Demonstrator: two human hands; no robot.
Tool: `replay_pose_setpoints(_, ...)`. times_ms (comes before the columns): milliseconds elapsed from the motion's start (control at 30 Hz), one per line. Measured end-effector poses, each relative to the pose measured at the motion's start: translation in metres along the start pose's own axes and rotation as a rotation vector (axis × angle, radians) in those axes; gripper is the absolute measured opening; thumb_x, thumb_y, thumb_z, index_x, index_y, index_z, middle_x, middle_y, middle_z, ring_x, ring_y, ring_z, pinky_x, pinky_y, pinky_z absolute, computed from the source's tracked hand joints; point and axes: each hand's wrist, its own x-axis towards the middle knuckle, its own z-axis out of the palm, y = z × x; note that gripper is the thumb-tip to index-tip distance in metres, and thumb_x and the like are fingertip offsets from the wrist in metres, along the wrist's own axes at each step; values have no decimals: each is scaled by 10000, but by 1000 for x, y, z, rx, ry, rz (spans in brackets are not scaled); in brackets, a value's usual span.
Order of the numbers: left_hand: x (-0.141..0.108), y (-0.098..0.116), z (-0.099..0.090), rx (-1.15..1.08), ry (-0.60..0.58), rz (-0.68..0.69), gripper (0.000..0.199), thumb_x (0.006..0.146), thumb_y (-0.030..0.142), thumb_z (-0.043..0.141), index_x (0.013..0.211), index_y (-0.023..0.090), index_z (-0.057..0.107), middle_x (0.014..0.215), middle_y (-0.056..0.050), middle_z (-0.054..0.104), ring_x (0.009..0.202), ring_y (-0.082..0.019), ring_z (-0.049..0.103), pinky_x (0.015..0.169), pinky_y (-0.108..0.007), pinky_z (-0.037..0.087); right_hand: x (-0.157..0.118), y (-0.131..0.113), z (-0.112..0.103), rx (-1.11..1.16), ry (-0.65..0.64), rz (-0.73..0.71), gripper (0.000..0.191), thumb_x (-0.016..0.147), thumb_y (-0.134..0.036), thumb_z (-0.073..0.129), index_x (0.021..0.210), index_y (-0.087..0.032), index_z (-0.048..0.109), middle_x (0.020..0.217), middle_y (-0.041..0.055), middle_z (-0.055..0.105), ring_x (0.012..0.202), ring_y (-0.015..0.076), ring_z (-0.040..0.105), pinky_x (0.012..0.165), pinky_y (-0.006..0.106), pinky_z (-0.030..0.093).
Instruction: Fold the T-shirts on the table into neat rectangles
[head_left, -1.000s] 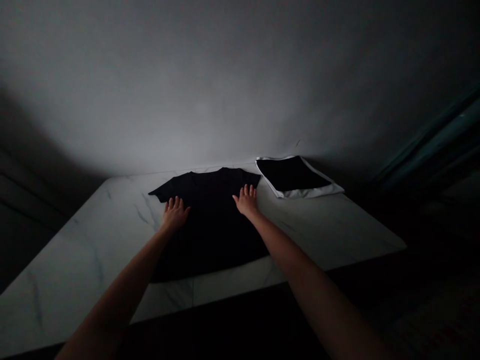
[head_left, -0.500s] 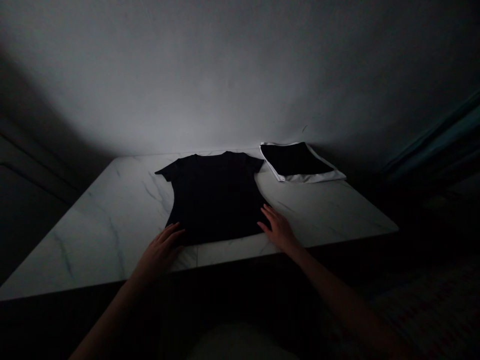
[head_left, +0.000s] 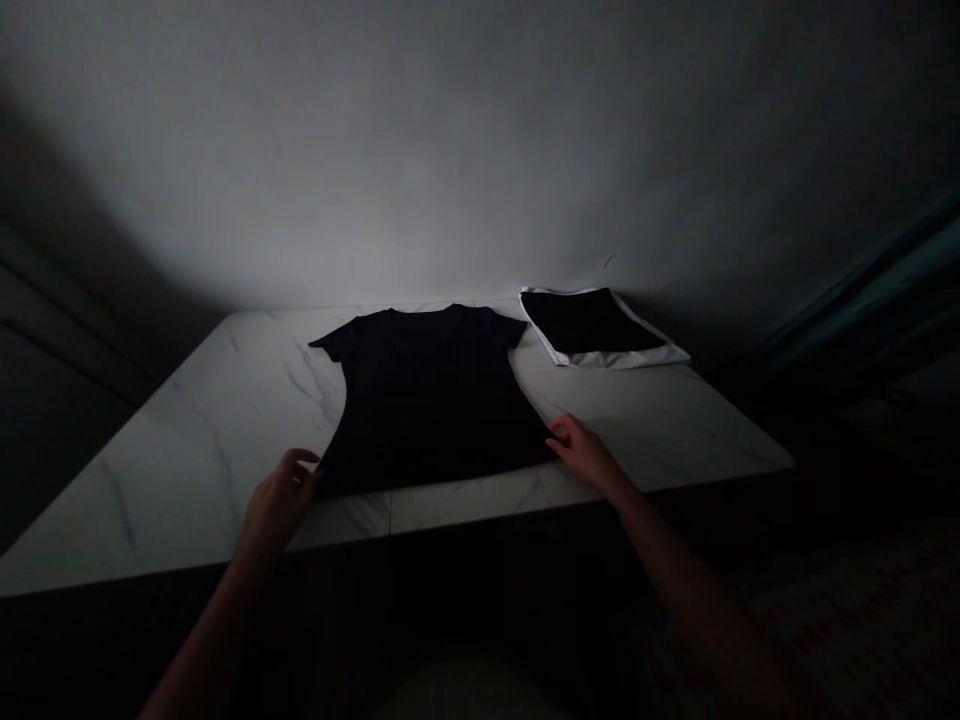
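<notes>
A black short-sleeved T-shirt (head_left: 427, 400) lies flat on the table, collar away from me and hem towards me. My left hand (head_left: 281, 500) is at the hem's near-left corner, its fingers curled around the cloth. My right hand (head_left: 581, 450) is at the near-right corner, with its fingertips pinching the hem edge. The low light hides the finer detail of both grips.
The white marble-patterned table (head_left: 187, 470) has its front edge just below my hands. Beyond the shirt's right sleeve lies a flat black cloth with a white border (head_left: 592, 328). A pale wall (head_left: 420, 170) rises behind, and a dark curtain (head_left: 877, 285) hangs at right.
Both hands have moved outward from the hem's middle to its corners, and their fingers have closed. The hem now looks wider. The view has barely shifted since the half-second frame.
</notes>
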Motion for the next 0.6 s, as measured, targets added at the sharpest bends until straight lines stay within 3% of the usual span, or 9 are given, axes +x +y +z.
replay_pose_setpoints(167,-9,-17,-10,68,-180,-2,227,809,425,479,901,268,614,727,7,679,620,-189,651,578,-276,467,-15,12,-12,-78,-106,-73,146,824,-205,628,965,-233,607,803,8,695,720,173,670,649,263,491)
replay_pose_setpoints(300,9,-14,-11,200,-176,204,240,827,423,504,885,262,672,862,-35,706,784,-221,689,741,-335,524,-2,-3,-10,-251,-36,-210,184,854,-256,638,1031,-210,657,1043,110,711,975,243,683,857,357,534)
replay_pose_setpoints(367,35,4,-6,246,-169,363,274,867,419,505,984,260,696,1017,-56,720,944,-236,691,893,-369,517,22,-26,-1,-291,-29,-327,300,906,-288,592,1185,-196,654,1235,145,671,1152,265,636,999,406,493)
replay_pose_setpoints(467,95,45,13,283,-161,524,340,912,345,502,1198,246,656,1249,-72,684,1152,-234,641,1035,-376,463,78,-70,22,-296,-159,-467,426,963,-293,520,1368,-178,587,1459,140,551,1353,258,513,1136,415,394)
replay_pose_setpoints(533,145,70,29,337,-154,548,354,923,303,506,1240,224,642,1314,-89,660,1220,-243,610,1070,-380,440,124,-98,38,-333,-210,-483,445,976,-274,505,1398,-149,572,1518,144,489,1417,262,443,1166,409,355)
replay_pose_setpoints(600,199,88,41,417,-144,483,338,935,271,494,1226,202,652,1304,-110,666,1227,-253,609,1067,-380,440,173,-118,48,-373,-177,-424,413,986,-247,496,1373,-143,597,1509,135,502,1406,251,457,1154,370,362)
